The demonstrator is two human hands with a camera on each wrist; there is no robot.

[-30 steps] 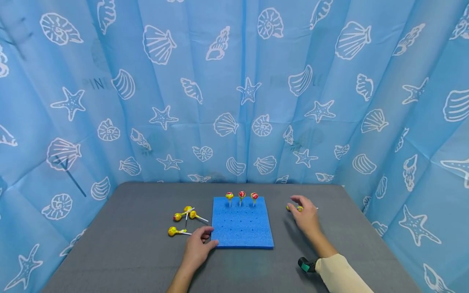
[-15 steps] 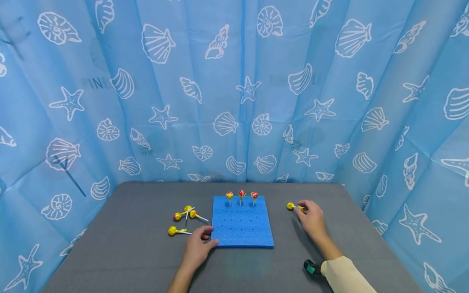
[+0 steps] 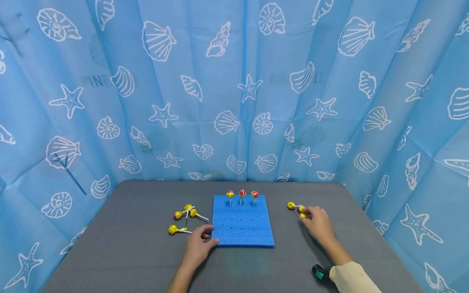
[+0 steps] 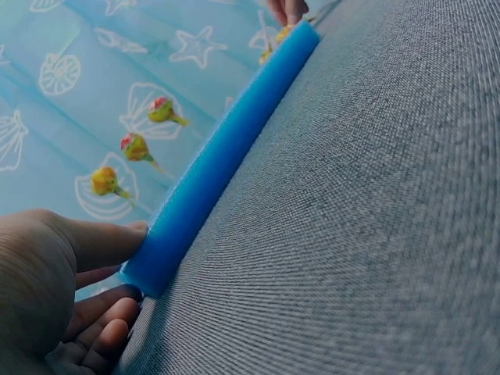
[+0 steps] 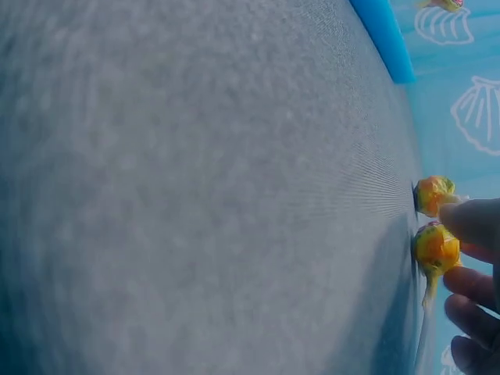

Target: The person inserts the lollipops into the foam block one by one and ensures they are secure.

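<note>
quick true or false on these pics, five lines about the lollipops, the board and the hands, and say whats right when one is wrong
1. Three lollipops stand upright in the blue board. True.
2. The left hand is well away from the blue board. False: it touches the board's left edge.
3. The three standing ones are along the board's far edge. True.
4. Only two lollipops lie left of the board. False: four lollipops lie there.
5. The right hand is at the loose lollipops right of the board. True.
</note>
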